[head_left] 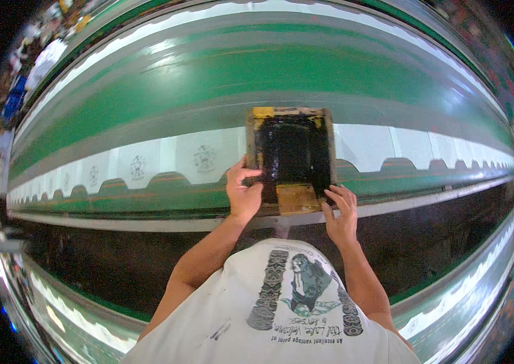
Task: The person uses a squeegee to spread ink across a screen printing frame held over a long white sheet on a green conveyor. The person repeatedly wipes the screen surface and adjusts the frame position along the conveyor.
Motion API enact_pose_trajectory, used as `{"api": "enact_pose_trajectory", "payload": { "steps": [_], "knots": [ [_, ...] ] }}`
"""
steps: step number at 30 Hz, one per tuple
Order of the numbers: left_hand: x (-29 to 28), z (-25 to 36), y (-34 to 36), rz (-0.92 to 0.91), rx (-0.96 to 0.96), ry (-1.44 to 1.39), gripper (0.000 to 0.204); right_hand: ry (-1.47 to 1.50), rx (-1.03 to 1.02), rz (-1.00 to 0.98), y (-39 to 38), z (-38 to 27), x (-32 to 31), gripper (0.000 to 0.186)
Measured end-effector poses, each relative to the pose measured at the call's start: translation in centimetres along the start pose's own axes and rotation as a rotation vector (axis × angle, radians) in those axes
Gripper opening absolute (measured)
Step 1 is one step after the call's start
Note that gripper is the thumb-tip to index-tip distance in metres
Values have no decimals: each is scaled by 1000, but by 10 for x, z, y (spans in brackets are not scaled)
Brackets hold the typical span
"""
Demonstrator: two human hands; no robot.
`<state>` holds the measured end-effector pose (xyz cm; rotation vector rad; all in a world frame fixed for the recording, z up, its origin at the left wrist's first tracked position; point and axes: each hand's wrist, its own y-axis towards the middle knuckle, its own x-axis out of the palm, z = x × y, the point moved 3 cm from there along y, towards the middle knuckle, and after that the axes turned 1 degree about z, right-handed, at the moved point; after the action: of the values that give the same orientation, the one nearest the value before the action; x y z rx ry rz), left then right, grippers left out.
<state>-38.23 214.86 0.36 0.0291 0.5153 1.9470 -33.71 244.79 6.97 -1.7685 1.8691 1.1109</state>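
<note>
A screen-printing frame [291, 159] lies over a row of white fabric pieces on the long green table [208, 79]. Black ink coats its inside, and yellowish tape shows along the near end and the far left corner. My left hand [245, 193] grips the frame's left side, its fingers bent at the edge. At the near right corner, the curled fingers and thumb of my right hand [342, 209] hold the frame. Left of the frame, the white fabric pieces [175, 155] carry dark crest-like prints; those to its right [411, 142] look plain.
A pale rail [166, 223] runs along the table's near edge, with a dark floor strip [99, 261] below it. Other long green tables bearing white pieces lie beyond and behind me. Blurred clutter [17, 97] stands at the far left.
</note>
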Motion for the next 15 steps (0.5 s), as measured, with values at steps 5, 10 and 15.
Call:
{"api": "enact_pose_trajectory", "payload": {
  "steps": [5, 10, 15],
  "knots": [
    [14, 4, -1, -8, -58, -48, 37, -16, -235, -115, 9, -11, -5, 46],
    [14, -9, -3, -16, -125, -41, 29, -70, -417, -324, 23, -43, 10, 55],
    [17, -8, -1, -40, -223, -165, 25, -195, -516, -484, 47, -49, 22, 56]
  ]
}}
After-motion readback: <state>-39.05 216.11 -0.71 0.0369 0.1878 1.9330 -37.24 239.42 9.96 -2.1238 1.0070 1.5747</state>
